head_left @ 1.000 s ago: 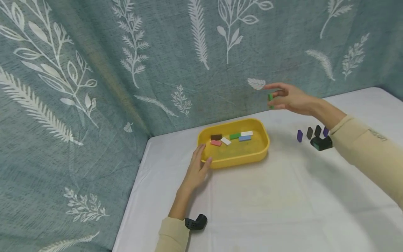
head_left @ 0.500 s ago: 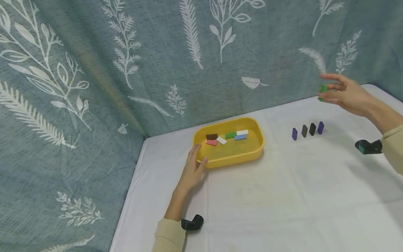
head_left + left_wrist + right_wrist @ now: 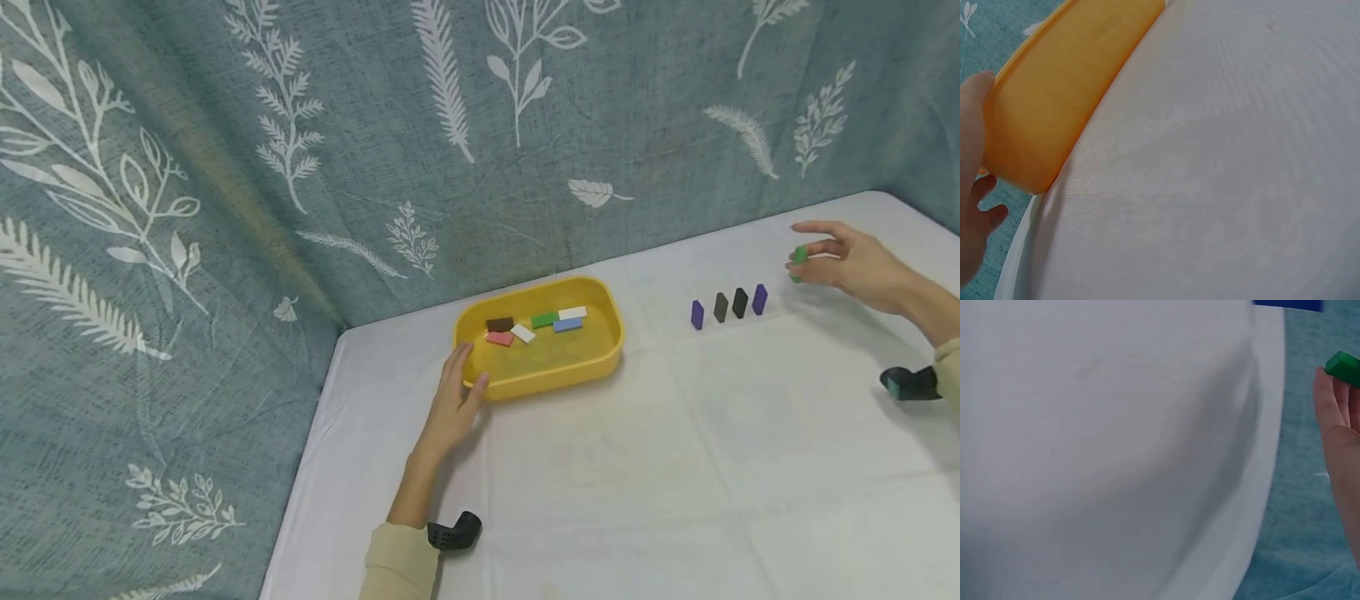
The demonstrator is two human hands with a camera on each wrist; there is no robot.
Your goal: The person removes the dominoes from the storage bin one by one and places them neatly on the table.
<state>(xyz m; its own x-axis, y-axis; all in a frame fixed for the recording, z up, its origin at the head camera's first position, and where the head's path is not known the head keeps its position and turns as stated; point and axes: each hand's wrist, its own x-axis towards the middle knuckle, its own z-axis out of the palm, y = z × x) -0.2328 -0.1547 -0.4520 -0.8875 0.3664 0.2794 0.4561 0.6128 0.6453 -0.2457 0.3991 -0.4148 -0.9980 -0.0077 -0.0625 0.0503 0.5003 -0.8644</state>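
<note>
A yellow plastic tray (image 3: 542, 385) stands on the white-covered table, with several small flat blocks inside: brown (image 3: 500, 325), red (image 3: 499, 338), green (image 3: 545, 319), blue (image 3: 567, 325) and two white. My left hand (image 3: 448, 414) rests on its near left corner, thumb at the front rim and fingers along the left rim. In the left wrist view, the thumb touches the tray's orange-looking wall (image 3: 1060, 94). My right hand (image 3: 862, 271) pinches a green block (image 3: 1344, 367) between thumb and fingers, index finger extended, just right of a row of upright blocks.
The standing row has a purple block (image 3: 697, 315) at its left end, a dark grey block (image 3: 721, 307), a black block (image 3: 740, 302) and another purple block (image 3: 760, 299). Behind the table (image 3: 600, 483) hangs a blue-green leaf-patterned curtain (image 3: 337, 158).
My right hand carries the green block from near the curtain behind the tray to the right, then down beside the row's right end. The left hand stays at the tray's corner.
</note>
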